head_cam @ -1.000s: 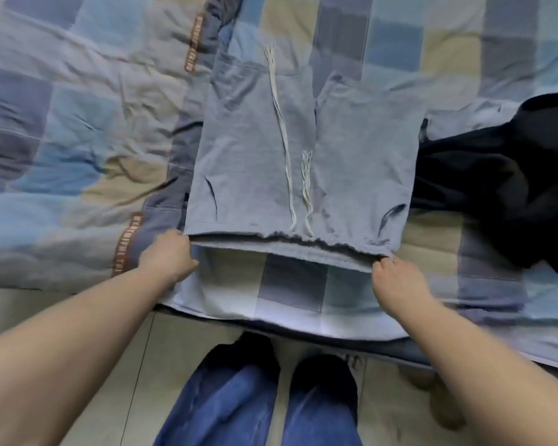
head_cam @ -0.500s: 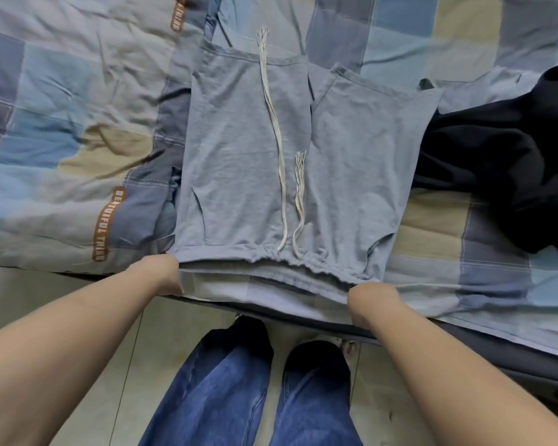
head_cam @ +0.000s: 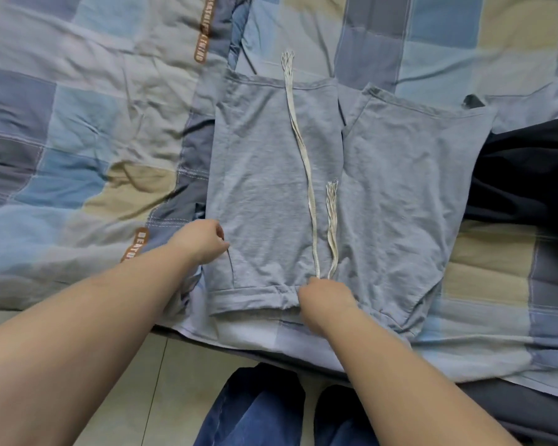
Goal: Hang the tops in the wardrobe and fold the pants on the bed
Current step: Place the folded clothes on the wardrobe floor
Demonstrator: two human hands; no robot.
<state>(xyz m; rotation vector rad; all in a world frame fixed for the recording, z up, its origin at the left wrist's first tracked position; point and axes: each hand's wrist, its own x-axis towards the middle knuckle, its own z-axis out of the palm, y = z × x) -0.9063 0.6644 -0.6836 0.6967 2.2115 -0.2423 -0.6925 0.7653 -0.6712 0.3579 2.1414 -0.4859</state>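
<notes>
Grey shorts (head_cam: 271, 194) lie flat on the checked bed cover (head_cam: 78, 140), waistband toward me, both legs pointing away. Two cream drawstrings (head_cam: 310, 188) run up the middle of the fabric. My left hand (head_cam: 203, 241) pinches the left side seam of the shorts beside the pocket slit. My right hand (head_cam: 326, 299) grips the waistband at its centre, just where the drawstrings come out. The right half of the waistband is partly hidden behind my right forearm.
A dark navy garment (head_cam: 529, 175) lies crumpled on the bed right of the shorts, touching the right leg. The bed edge (head_cam: 239, 346) runs just below the waistband, with tiled floor (head_cam: 161, 381) and my blue-jeaned legs (head_cam: 255, 413) beneath.
My left hand left the waistband's left corner and moved up the side seam. My right hand slid from the right corner to the waistband's centre. The shorts lie farther onto the bed.
</notes>
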